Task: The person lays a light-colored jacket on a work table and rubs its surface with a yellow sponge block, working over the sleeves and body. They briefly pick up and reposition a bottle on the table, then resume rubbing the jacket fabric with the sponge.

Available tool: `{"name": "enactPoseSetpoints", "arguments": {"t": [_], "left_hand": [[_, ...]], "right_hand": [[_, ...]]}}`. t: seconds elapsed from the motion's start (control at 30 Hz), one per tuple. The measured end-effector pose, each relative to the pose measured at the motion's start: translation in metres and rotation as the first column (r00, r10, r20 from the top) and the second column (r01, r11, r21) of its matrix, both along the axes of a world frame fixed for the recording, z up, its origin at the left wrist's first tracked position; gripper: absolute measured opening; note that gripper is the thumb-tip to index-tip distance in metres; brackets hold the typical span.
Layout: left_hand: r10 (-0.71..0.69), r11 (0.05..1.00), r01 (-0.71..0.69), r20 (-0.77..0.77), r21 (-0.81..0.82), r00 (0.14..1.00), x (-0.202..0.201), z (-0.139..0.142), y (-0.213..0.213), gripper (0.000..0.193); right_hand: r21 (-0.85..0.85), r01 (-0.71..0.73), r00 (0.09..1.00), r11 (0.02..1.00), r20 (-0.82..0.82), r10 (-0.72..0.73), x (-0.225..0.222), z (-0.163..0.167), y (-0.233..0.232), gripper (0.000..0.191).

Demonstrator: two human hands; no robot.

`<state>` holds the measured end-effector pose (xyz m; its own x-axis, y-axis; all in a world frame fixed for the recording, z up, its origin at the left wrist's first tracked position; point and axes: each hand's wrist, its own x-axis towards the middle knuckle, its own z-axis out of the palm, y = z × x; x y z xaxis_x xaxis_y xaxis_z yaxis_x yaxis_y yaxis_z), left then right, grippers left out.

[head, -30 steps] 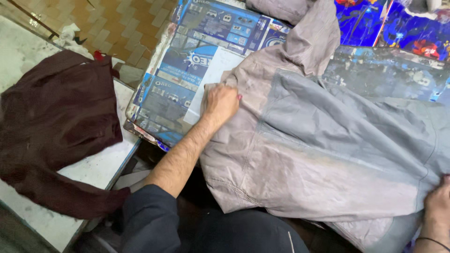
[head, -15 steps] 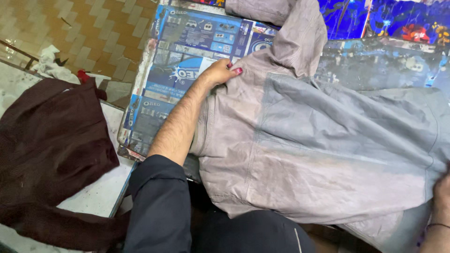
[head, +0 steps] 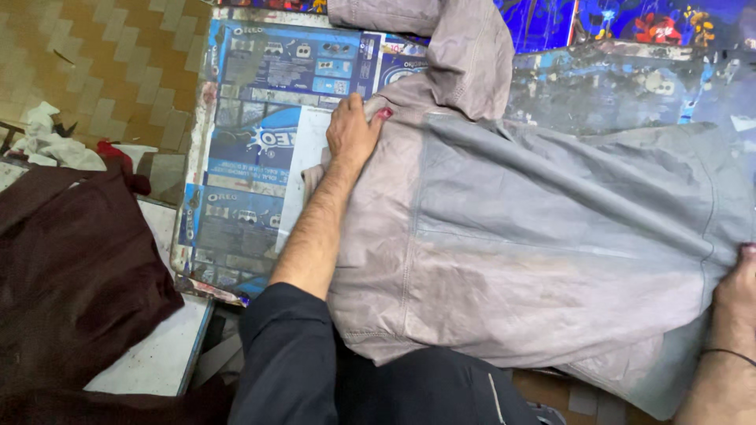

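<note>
Grey garment (head: 543, 252) spread flat across printed-cardboard worktop (head: 252, 157). Left hand (head: 353, 130), moved up toward 11 o'clock since a second ago, pressing palm-down at the shoulder seam; right hand (head: 736, 295), at 3 o'clock, apparently pinching the hem. Maroon cloth (head: 71, 275) at 9 o'clock.

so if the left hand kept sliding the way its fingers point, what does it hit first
Probably the grey garment's sleeve, bunched just beyond the left hand, whose fingertips already press the grey garment. Depth is unclear; it may slide alongside onto the printed blue cardboard.
</note>
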<state>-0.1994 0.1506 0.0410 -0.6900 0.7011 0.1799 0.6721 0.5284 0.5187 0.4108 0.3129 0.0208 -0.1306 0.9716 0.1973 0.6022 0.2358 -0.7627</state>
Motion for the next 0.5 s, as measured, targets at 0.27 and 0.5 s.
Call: {"name": "enactPoseSetpoints", "arguments": {"t": [0.27, 0.5], "left_hand": [[-0.084, 0.997, 0.078, -0.371, -0.03, 0.925, 0.035, -0.023, -0.048, 0.058], [-0.209, 0.962, 0.157, -0.235, -0.223, 0.949, 0.084, -0.036, -0.065, 0.092]], "right_hand": [[-0.048, -0.007, 0.995, 0.999, -0.104, 0.002, -0.005, 0.004, 0.0, 0.052], [-0.165, 0.131, 0.982, 0.977, 0.155, -0.106, -0.006, 0.018, 0.015, 0.054]]}}
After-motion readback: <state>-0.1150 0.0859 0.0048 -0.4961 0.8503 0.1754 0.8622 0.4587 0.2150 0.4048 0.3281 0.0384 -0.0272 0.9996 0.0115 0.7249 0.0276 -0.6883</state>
